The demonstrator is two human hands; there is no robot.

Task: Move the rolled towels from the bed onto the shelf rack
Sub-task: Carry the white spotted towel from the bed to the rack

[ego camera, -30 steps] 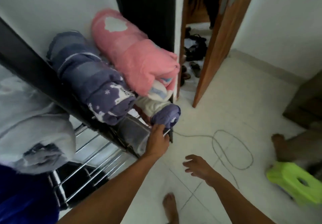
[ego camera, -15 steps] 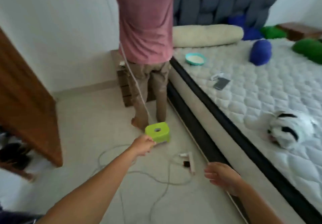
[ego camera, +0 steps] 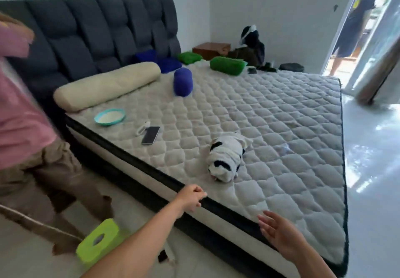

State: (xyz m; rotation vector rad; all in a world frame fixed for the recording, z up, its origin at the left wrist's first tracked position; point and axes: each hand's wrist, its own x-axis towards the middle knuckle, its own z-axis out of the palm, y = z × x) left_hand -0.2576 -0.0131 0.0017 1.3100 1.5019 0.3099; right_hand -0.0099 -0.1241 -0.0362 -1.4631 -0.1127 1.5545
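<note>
Near the bed's front edge lies the white-and-black rolled towel [ego camera: 226, 157], its long axis running from near-left to far-right, the near end facing the hands. Left hand [ego camera: 191, 197] hangs over the mattress border [ego camera: 151, 173], fingers curled together into a loose fist, holding nothing. Right hand [ego camera: 279, 233] hovers lower right, fingers spread, palm open, apart from the towel. Farther back, a blue rolled towel [ego camera: 183, 82] points near-to-far, and a green rolled towel [ego camera: 227, 65] lies left-to-right across the bed. A phone [ego camera: 150, 135] rests on the mattress left of the near towel.
</note>
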